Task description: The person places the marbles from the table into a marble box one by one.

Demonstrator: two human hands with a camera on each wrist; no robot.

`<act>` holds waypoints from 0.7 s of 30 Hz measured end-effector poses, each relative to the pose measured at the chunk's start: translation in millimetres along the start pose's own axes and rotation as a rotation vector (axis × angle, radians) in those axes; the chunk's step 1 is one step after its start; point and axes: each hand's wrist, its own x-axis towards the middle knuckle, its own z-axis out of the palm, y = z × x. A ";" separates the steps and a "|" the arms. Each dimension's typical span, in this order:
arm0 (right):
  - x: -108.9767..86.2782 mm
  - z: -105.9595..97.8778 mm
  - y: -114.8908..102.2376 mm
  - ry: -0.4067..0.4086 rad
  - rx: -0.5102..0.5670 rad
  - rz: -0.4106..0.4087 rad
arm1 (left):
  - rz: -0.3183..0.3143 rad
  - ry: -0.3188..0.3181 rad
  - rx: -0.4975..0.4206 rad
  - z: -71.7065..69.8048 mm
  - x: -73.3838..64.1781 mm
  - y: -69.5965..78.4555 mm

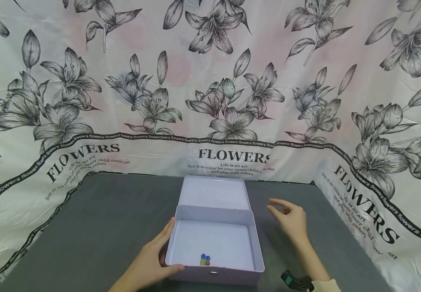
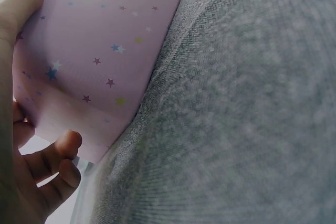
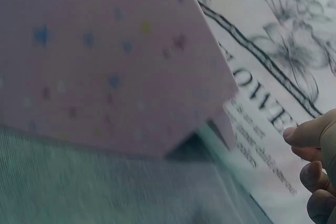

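Note:
A lidded box [image 1: 232, 277], pale inside, stands with its lid [image 1: 214, 192] swung back. Outside it is pink with small stars, as both wrist views show. Several tiny round beads [image 1: 203, 257], blue, yellow-green and reddish, lie near the front wall inside. My left hand [image 1: 146, 259] grips the front left corner, thumb over the front rim and fingers along the left side. To the right of the box my right hand [image 1: 293, 219] hovers with fingers loosely bent, thumb and index tips apart. Nothing shows between those fingers in the right wrist view.
The box rests on a dark grey cloth-covered table [image 1: 115, 219]. A white curtain [image 1: 152, 158] with flower drawings and lettering hangs behind and along both sides. On the right wrist sits a black band [image 1: 298, 282].

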 end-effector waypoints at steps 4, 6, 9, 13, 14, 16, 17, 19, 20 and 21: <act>-1.9 -10.9 16.1 0.016 -0.020 0.049 | -0.022 -0.016 -0.014 -0.1 0.3 0.3; -3.0 -14.8 23.1 0.023 -0.034 0.070 | -0.025 -0.020 -0.020 0.1 0.5 0.3; -4.3 -18.3 32.3 0.041 -0.071 0.082 | -0.025 -0.019 -0.021 0.1 0.6 0.6; -4.2 -19.8 42.2 0.060 -0.103 0.089 | -0.029 -0.022 -0.018 -1.1 2.0 1.2; -4.3 -20.1 44.8 0.062 -0.107 0.094 | -0.027 -0.022 -0.020 -1.3 2.3 1.2; -4.9 -20.8 49.9 0.066 -0.110 0.109 | -0.027 -0.024 -0.020 -1.5 2.8 1.3; -5.6 -21.2 52.5 0.065 -0.111 0.119 | -0.026 -0.022 -0.018 -1.3 2.8 1.2; -7.0 -21.8 57.8 0.063 -0.118 0.142 | -0.028 -0.022 -0.017 -0.8 2.3 0.9; -7.8 -22.0 60.4 0.062 -0.123 0.156 | -0.032 -0.025 -0.019 -0.5 2.0 0.8; -8.3 -22.1 62.7 0.059 -0.126 0.168 | -0.037 -0.028 -0.017 -0.2 1.7 0.7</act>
